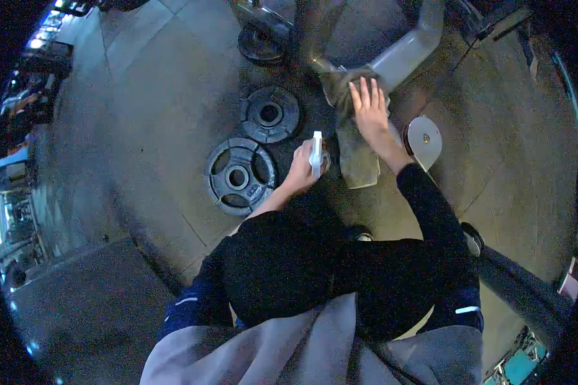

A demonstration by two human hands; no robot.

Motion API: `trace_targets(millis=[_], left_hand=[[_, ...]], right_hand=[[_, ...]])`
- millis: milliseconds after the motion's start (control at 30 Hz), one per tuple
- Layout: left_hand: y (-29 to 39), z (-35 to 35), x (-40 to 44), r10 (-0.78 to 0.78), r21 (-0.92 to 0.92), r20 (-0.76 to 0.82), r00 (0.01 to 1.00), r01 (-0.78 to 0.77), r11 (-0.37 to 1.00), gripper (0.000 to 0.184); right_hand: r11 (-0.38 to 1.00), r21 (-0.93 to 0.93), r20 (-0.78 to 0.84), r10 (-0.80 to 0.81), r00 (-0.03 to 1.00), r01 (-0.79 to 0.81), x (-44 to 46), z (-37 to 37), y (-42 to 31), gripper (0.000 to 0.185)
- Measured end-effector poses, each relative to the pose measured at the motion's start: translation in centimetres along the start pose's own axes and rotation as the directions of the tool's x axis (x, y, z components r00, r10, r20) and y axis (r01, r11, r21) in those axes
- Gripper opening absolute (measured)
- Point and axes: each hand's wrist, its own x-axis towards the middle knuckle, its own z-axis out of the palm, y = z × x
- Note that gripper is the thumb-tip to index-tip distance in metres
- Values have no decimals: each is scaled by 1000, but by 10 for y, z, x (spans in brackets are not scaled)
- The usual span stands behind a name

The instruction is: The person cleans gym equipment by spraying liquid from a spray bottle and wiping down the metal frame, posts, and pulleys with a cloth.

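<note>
The right hand (371, 114) partly hides the cloth (338, 88); the top edge cuts the frame (408, 56)

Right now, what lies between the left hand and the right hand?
In the head view, from the left hand: the white-topped item it holds, perhaps a spray bottle, then the pale machine foot, before the right hand.

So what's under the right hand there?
Under the right hand is what looks like a dark cloth, lying over part of the pale metal frame. The metal directly beneath is covered, so it can't be seen.
</note>
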Motion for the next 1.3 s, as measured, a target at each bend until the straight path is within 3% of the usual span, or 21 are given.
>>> trace_targets(millis=[33,100,167,267,400,500,567,600,667,700,767,833,900,1033,1100,1167,1233,1300], left_hand=[[2,0,1,31,11,-26,999,-31,999,56],[3,-3,2,-32,-26,14,999,32,999,55],[9,-3,3,-122,-26,57,991,124,992,54],[19,-9,5,5,59,-20,1000,-4,998,55],[12,-6,3,-48,39,-17,999,48,998,52],[7,-4,5,-86,-8,46,995,86,996,55],[17,-4,5,-34,24,11,999,33,999,52],[19,-4,4,-24,19,23,999,23,1000,52],[20,-5,4,-165,-146,83,983,175,974,61],[19,-7,5,-151,-149,88,985,163,975,61],[17,-12,6,8,-56,62,998,-5,998,72],[31,-35,13,-41,-115,128,991,56,992,80],[37,-64,22,-74,298,343,936,-34,954,79],[26,-92,48,-79,252,98,992,52,966,61],[38,-91,74,30,346,211,977,-104,932,53],[51,-78,111,202,337,422,884,-360,870,48],[65,-52,146,243,300,579,778,-481,824,50],[48,-10,164,340,349,609,717,-627,697,65]], right_hand=[[1000,3,-6,-2,1000,2,17,0,-5,60],[989,148,34,-16,999,11,47,-1,-16,60],[988,153,44,-8,999,1,60,0,-23,60],[982,191,67,-4,998,-9,54,-6,-18,59],[948,319,38,6,999,-18,35,-1,-10,59],[978,203,-12,57,998,-53,5,10,-3,58],[984,153,-86,105,991,-91,-18,13,2,58],[994,72,-58,91,994,-87,-29,10,6,57],[996,-22,-1,85,996,-85,-46,-1,14,58],[995,-29,-3,97,995,-98,-54,-5,15,58],[984,-80,102,167,981,-159,-68,-11,15,59],[978,-102,156,195,968,-180,-76,-13,17,55],[968,-186,204,208,957,-171,-81,-18,19,53],[971,-117,170,226,959,-208,-73,-12,16,52],[971,-114,123,225,967,-211,-62,-4,14,54],[987,-53,129,158,979,-153,-48,-3,11,54],[989,-2,116,146,982,-147,-40,5,12,54],[959,272,69,68,995,-84,-41,10,18,57]])
